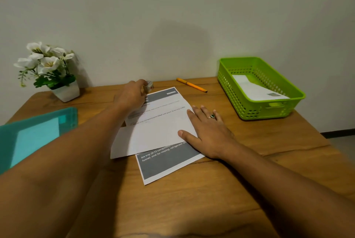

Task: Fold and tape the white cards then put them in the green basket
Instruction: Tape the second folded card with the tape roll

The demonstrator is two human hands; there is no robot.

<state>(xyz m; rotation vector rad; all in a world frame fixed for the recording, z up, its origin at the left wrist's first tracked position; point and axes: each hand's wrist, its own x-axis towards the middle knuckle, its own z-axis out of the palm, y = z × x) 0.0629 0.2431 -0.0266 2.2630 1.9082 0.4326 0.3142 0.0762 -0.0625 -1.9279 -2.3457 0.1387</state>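
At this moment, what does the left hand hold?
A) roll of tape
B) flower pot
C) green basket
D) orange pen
A: the left hand curls its fingers round the roll of tape beyond the card; the right hand lies flat on that card.

One head-worn wide-angle view looks forward and down, close over the table (192,209), facing the wall (172,7) behind it.
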